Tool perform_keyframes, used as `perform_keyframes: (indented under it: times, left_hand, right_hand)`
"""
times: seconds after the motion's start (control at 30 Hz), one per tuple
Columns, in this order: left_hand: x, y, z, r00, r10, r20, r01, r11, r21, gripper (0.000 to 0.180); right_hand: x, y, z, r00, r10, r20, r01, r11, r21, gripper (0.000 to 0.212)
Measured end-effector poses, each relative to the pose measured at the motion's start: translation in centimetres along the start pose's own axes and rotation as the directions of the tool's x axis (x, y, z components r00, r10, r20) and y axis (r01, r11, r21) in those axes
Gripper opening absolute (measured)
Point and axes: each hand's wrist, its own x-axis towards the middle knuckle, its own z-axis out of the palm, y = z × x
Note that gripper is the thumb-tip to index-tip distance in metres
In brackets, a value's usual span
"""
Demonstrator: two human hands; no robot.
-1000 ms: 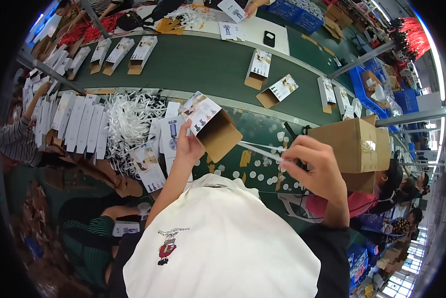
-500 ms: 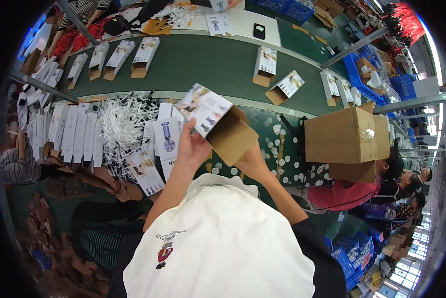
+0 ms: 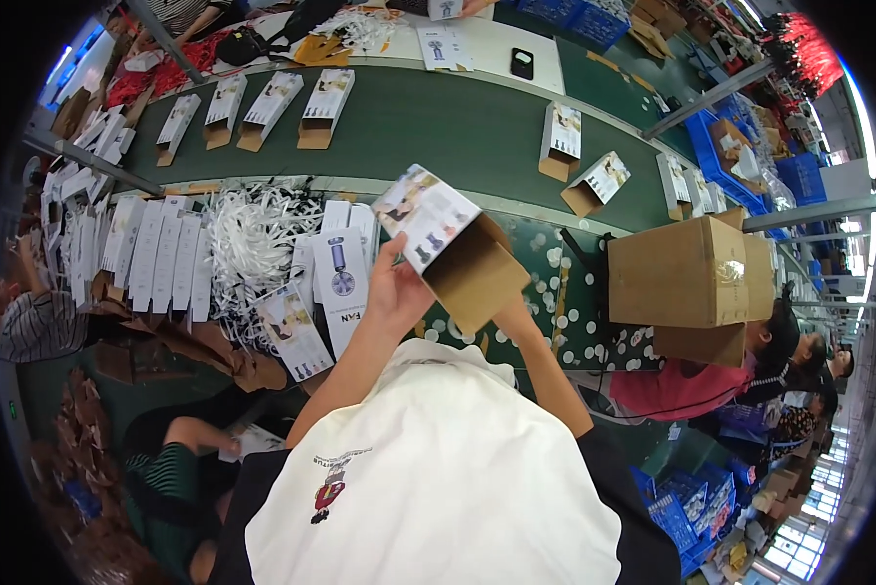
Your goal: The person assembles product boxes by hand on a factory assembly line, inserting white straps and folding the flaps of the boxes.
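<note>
I hold a white printed carton tilted in front of me, its open end and brown inner flap facing me and to the right. My left hand is closed on its left side, thumb on the printed face. My right hand is at the lower right edge of the brown flap, its fingers mostly hidden behind the cardboard. Just left of my left hand lie a white box with a fan picture and a flat printed carton.
Open cartons stand along the green conveyor belt ahead. A pile of white straps lies at left; a large brown box stands at right. Round white stickers dot the green bench. A co-worker's arm reaches in at lower left.
Cartons on the belt have moved to the right. The co-worker's arm at lower left has come into view. The carton stays in my hands at much the same tilt.
</note>
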Motion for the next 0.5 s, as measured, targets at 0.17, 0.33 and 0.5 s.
perform_keyframes:
  times: [0.17,0.33,0.5]
  left_hand:
    - [0.7,-0.4,-0.1,0.999,-0.023,-0.022,0.022,0.998,-0.064,0.059]
    - [1.6,-0.8,-1.0,0.999,0.016,-0.04,-0.021,0.991,-0.129,0.063]
    - [2.1,-1.8,-1.3,0.995,-0.012,-0.099,-0.002,0.99,-0.141,0.063]
  right_hand:
    - [0.8,-1.3,-1.7,0.965,0.255,-0.064,-0.249,0.965,0.085,0.016]
    - [1.0,-1.7,-3.8,0.995,0.078,0.067,-0.093,0.962,0.257,0.023]
    - [1.6,-4.7,-4.2,0.994,0.058,-0.09,0.008,0.795,0.607,0.025]
